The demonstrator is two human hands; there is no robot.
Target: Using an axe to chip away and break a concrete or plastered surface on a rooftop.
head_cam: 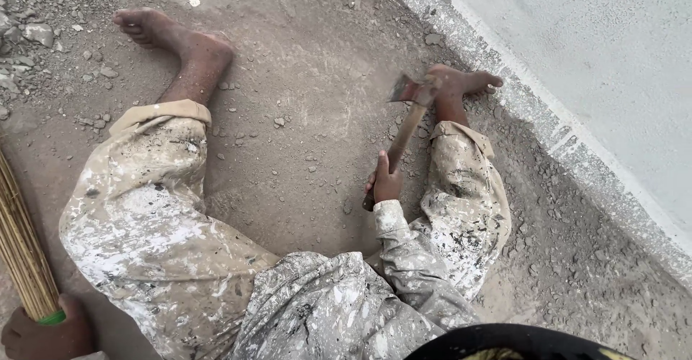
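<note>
The bare concrete floor (303, 57) takes up most of the view, dusty and strewn with loose grit and small stones (43, 28), and it meets a pale plastered wall (591, 64) along a rough, chipped edge at the right. The person sits on this floor with both legs stretched out in paint-spattered trousers (144, 209), feet bare. The right foot (461, 82) lies close against the base of the wall, and that is where the main risk seems to sit: the small hatchet (407, 115) is raised with its dark metal head just beside, and partly in front of, that foot, so a blow that glances off hard concrete or drifts a little could land on the toes or ankle. The right hand (386, 181) is closed tight round the lower end of the wooden handle, near its butt; a grip that low may let the head wobble or the dusty handle slip. Chips thrown up by a strike could also sting bare skin or fly toward the face. The left hand (43, 335), at the bottom left corner, is wrapped fully round a bundle of thin straw-coloured broom sticks (21, 252) bound with a green band, well apart from the hatchet and out of its path.
</note>
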